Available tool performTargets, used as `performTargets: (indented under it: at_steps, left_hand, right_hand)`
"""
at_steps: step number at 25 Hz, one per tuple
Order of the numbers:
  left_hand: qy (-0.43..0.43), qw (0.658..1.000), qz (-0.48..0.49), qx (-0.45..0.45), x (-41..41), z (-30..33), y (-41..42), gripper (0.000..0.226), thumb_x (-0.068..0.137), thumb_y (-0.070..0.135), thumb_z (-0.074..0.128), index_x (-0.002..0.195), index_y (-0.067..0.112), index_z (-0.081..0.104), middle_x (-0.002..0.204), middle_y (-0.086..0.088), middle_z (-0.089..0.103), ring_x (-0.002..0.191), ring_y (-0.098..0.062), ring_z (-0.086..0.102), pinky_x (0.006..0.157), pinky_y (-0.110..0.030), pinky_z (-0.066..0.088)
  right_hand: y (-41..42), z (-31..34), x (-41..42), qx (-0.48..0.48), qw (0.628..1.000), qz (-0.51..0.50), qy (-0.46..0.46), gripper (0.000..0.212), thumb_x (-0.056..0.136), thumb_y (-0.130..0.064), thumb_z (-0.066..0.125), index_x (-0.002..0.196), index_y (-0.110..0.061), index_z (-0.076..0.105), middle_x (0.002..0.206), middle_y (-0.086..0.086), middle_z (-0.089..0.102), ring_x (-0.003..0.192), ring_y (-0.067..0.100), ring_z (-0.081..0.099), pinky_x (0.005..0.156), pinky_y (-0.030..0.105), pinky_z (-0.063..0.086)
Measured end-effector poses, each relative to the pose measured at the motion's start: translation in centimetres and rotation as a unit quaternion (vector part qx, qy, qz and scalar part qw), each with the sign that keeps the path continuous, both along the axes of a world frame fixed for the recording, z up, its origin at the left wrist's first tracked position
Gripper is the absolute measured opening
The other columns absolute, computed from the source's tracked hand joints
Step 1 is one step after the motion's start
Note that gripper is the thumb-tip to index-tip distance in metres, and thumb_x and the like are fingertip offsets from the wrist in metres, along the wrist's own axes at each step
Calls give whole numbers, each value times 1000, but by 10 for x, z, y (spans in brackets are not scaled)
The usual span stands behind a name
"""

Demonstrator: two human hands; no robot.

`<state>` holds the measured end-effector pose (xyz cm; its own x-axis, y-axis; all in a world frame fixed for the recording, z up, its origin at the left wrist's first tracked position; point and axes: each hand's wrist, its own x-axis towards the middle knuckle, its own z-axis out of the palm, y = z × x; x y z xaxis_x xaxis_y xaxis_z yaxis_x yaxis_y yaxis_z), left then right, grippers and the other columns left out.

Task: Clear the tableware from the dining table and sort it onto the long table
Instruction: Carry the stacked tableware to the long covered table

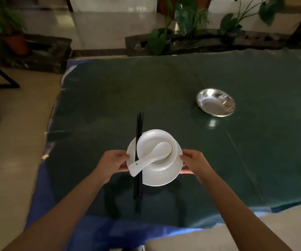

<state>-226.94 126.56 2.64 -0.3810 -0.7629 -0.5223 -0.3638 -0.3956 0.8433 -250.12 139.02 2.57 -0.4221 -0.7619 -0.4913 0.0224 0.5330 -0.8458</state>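
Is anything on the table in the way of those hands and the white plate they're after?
Nothing visible: the left hand and right hand already grip opposite edges of the round white plate. The shiny metal bowl sits apart, farther back on the right.

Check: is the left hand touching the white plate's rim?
Touching. The head view shows the left hand with fingers gripping the white plate at its left rim.

**Stacked tableware held above green-covered table**

Two hands grip a white plate (161,175) by opposite rims — the left hand (110,164) and the right hand (194,163). A white bowl (147,142) sits on the plate, a white spoon (150,155) resting in it, black chopsticks (138,156) laid alongside. A steel dish (215,102) lies well apart on the table (109,98).
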Motion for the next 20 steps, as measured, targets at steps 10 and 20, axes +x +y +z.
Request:
performTargets:
  at_steps: [10, 20]
  left_hand:
    - [-56, 997, 34, 32, -49, -59, -38, 22, 83, 2, 53, 85, 16, 70, 77, -1, 74, 68, -12, 72, 53, -19, 55]
    - [-77, 994, 64, 52, -57, -81, -34, 24, 84, 3, 53, 104, 5, 67, 96, -13, 71, 77, -14, 72, 63, -25, 59]
  right_hand:
    - [-63, -65, -59, 56, 997, 36, -38, 35, 81, 1, 43, 84, -19, 72, 59, -2, 71, 57, 13, 69, 50, 24, 55]
    - [-76, -91, -77, 66, 990, 125, 4, 30, 85, -5, 48, 100, -21, 69, 89, 7, 72, 71, 18, 72, 59, 29, 59]
